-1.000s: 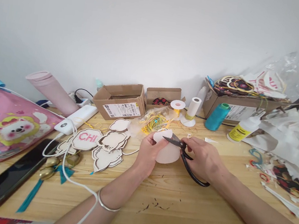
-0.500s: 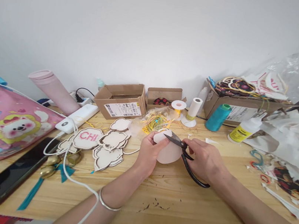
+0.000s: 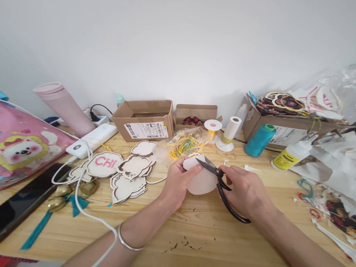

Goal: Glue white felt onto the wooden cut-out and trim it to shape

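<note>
A pale, rounded piece of fabric or paper (image 3: 202, 183) is pinched between the thumb and fingers of my left hand (image 3: 178, 178), above the middle of the table. My right hand (image 3: 243, 190) grips black-handled scissors (image 3: 230, 206) from the right. Their dark blades lie across the upper part of the pale piece, pointing left toward my left thumb. Left of my hands are cloud-shaped wooden plaques (image 3: 133, 167) and one plaque with pink "CHI" lettering (image 3: 105, 165). Behind my hands sits a tangle of yellow thread (image 3: 186, 147).
Cardboard boxes (image 3: 146, 122) stand along the wall. A teal thread cone (image 3: 260, 140) and a glue bottle (image 3: 291, 156) are at the right, beside crumpled white fabric (image 3: 354, 164). A phone (image 3: 16, 205), a power bank (image 3: 92, 139) with a white cable and a pink bag (image 3: 15, 147) occupy the left.
Almost nothing differs. Both hands, the scissors and the pale piece keep nearly the same positions.
</note>
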Motion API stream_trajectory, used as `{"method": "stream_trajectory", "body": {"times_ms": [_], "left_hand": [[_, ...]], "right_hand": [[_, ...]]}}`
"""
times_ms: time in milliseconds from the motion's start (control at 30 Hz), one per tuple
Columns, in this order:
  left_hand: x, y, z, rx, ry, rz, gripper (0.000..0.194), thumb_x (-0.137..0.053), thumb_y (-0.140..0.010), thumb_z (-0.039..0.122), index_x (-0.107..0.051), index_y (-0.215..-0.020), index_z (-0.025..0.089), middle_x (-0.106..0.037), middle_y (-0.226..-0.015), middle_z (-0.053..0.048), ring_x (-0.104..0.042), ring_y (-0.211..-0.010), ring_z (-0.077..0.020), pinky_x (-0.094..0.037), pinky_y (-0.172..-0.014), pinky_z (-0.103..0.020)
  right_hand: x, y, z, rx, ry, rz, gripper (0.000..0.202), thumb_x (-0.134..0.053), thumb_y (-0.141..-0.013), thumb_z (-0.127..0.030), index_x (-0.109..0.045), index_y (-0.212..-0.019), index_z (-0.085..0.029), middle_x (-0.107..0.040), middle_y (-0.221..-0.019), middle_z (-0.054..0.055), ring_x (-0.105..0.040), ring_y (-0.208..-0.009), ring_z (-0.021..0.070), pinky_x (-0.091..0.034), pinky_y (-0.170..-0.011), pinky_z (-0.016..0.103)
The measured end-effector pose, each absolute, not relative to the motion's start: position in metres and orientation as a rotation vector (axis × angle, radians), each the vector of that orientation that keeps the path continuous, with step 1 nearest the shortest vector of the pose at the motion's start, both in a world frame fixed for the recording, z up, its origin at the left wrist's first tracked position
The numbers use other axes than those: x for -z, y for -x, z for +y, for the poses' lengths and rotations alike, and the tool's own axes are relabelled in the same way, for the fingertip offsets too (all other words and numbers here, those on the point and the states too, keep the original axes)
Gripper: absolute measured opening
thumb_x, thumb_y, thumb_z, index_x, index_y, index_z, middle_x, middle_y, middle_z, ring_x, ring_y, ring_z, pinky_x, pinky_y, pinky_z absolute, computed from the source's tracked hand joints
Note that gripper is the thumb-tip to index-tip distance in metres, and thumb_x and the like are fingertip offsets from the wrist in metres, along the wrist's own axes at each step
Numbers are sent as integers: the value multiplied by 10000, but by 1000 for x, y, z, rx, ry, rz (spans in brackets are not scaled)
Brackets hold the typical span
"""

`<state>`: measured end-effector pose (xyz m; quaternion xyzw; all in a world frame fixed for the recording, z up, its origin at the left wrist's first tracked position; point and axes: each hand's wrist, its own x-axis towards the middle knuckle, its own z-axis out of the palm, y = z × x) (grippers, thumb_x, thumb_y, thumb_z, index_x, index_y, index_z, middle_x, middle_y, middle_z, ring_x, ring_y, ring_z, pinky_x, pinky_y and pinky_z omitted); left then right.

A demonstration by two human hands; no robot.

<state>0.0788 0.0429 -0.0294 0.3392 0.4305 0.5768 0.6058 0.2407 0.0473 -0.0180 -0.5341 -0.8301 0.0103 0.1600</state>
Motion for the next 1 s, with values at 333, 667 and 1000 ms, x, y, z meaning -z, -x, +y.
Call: {"method": "stream_trajectory", "body": {"times_ms": [333, 667, 1000], "left_hand": [[29, -79, 43, -1320, -779, 981, 281, -690, -650, 270, -589, -886, 156, -653, -820, -29, -589, -702, -134, -456, -640, -248], [28, -79, 43, -1323, -766, 953, 292, -720, -615, 255, -602, -861, 151, -662, -793, -18, -593, -686, -124, -461, -647, -245], [24, -74, 43, -1265, -832, 961, 281, -729, -603, 258, -642, -842, 140, -679, -753, -24, -601, -634, -115, -471, -600, -217]], "right_hand": [[18, -238, 48, -42, 1499, -2353, 231, -445, -722, -219, -624, -858, -163, -600, -631, 38, -519, -544, 156, -258, -486, 250], [25, -244, 50, 136, 1351, -2329, 215, -457, -706, -219, -630, -818, -157, -585, -574, 24, -509, -486, 145, -223, -452, 252], [23, -253, 54, 207, 1196, -2327, 139, -463, -719, -202, -599, -740, -180, -556, -553, -2, -464, -466, 112, -254, -457, 230]]}}
